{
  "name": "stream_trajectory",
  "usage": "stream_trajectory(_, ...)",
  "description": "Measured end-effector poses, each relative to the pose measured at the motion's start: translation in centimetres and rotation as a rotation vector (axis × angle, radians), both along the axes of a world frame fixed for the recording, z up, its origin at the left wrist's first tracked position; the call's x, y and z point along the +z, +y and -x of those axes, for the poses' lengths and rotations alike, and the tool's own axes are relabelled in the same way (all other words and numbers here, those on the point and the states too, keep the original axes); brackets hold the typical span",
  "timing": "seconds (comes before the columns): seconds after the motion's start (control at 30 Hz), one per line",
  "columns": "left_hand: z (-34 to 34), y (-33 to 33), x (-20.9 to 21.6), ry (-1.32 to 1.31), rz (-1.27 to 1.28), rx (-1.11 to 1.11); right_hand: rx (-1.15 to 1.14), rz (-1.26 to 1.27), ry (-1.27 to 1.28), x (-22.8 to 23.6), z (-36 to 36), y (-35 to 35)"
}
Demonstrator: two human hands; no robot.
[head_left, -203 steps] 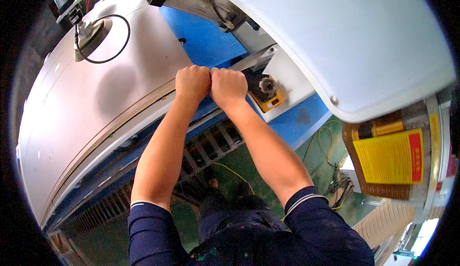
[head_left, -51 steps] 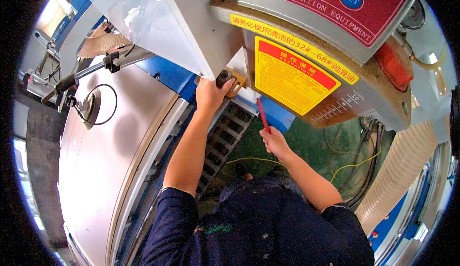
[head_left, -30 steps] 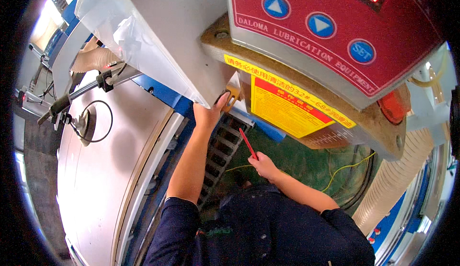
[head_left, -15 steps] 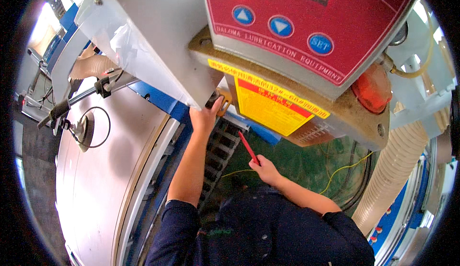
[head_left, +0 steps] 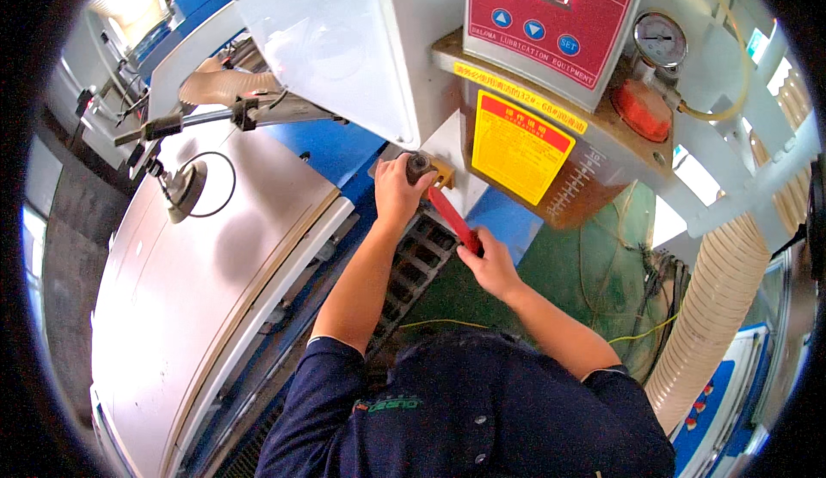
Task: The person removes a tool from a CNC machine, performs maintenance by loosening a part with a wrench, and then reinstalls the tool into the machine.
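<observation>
My left hand [head_left: 397,192] is closed around a dark, round metal part [head_left: 419,165] beside an orange-brown bracket [head_left: 442,173], under the lower corner of a grey-white machine housing. My right hand [head_left: 492,266] grips the lower end of a long red bar-like tool [head_left: 451,216]. Its upper end reaches up to the fingers of my left hand, next to the round part. Whether that end touches the part or hooks round it, I cannot make out.
Above right hangs a lubrication unit with a red panel [head_left: 551,26], a pressure gauge [head_left: 661,39] and an orange-red cap [head_left: 642,110]. A pale board [head_left: 198,297] lies on the machine bed at left, below a suction cup [head_left: 185,191]. A ribbed hose [head_left: 718,297] stands right.
My right hand has moved up with the red tool, bringing its end to my left hand. The view has shifted back, so the panel appears smaller and the round part shows more clearly.
</observation>
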State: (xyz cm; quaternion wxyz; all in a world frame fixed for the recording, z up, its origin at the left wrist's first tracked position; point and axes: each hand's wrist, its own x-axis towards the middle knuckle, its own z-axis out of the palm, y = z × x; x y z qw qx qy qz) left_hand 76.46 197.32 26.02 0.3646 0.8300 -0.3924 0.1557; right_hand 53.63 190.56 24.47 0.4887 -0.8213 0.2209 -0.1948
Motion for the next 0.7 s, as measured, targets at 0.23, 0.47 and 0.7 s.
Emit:
stream_trajectory(0.23, -1.7, 7.2, -0.9, 0.43, 0.194, 0.137, 0.081, 0.351, -0.063, 1.9, -2.1, 0.1)
stream_trajectory(0.47, 6.3, 14.6, 7.4, 0.452, -0.052, -0.2, 0.33, 0.813, -0.165, 4.7, -6.8, 2.4)
stream_trajectory(0.7, 5.1, 16.2, 4.4, 0.276, -0.391, 0.067, 0.575, 0.952, -0.227, 4.6, -14.4, 4.9)
